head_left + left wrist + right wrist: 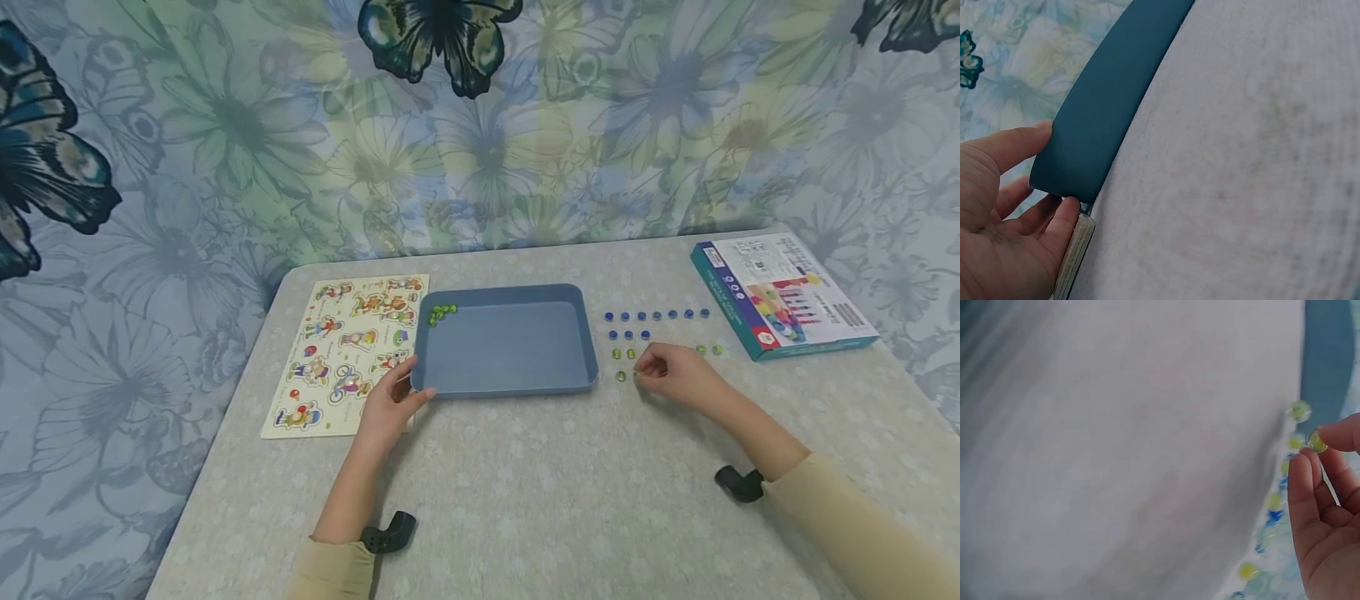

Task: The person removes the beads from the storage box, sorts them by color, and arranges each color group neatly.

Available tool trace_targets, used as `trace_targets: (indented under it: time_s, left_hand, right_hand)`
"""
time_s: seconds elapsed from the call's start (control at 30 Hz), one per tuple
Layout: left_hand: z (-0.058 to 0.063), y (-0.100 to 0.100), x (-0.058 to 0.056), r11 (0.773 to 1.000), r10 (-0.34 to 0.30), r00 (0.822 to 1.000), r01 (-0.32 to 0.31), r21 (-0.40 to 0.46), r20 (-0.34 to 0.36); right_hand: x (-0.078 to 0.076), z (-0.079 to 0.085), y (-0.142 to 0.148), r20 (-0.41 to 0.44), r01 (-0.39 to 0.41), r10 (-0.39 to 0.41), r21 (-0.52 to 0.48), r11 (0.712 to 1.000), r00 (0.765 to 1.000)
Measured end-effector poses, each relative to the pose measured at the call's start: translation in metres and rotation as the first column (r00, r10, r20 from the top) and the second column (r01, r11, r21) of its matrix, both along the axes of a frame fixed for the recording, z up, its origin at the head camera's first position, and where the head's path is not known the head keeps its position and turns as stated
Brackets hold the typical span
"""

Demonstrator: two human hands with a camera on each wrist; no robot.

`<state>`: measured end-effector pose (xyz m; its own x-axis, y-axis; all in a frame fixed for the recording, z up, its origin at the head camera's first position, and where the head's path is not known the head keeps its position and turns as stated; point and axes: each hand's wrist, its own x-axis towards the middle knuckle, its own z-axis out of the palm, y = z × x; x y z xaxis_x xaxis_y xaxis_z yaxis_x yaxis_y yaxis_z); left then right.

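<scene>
A blue-grey tray [510,346] lies on the table. My left hand [386,408] grips its near left corner; in the left wrist view the thumb lies against the tray's wall [1097,100] and the other fingers bend around the corner. My right hand [675,375], to the right of the tray, pinches a clear glass marble with a yellow-green core [1317,441] between thumb and fingers. Close by on the table is another green marble [620,377], with more green ones [617,354] behind it. Several green marbles [441,311] sit in the tray's far left corner.
Two rows of blue marbles [657,316] stand right of the tray, behind the green ones. A boxed set [787,292] lies at the far right. Left of the tray is a cream board with cartoon pictures [300,400], partly under the left hand.
</scene>
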<state>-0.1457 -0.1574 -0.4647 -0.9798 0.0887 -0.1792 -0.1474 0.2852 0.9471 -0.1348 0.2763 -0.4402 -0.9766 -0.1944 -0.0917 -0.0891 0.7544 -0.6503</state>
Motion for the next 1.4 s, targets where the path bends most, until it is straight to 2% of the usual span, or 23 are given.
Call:
trace_targets:
  time_s: [0.17,0.6,1.1,1.4]
  left_hand:
    - [-0.0002,-0.0005,-0.0004,1.000,-0.004,1.000,0.004,-0.002,0.006]
    - [0.0009,-0.0015,-0.0015,1.000,0.002,1.000,-0.002,-0.003,0.000]
    - [-0.0006,-0.0011,-0.0018,1.000,0.000,1.000,0.000,0.012,0.004]
    - [-0.0026,-0.0018,-0.0021,1.000,-0.006,1.000,0.007,0.007,-0.018]
  right_hand:
    - [-0.0019,-0.0065,0.0067,0.011,-0.004,0.003,0.039,0.999,1.000]
    - [-0.0094,-0.0079,-0.0001,-0.016,-0.007,0.009,0.084,0.996,1.000]
    - [-0.0075,-0.0089,-0.0013,0.040,0.019,-0.022,0.070,0.997,0.999]
    - [-0.0046,-0.0066,-0.0022,0.023,0.008,-0.009,0.077,0.997,1.000]
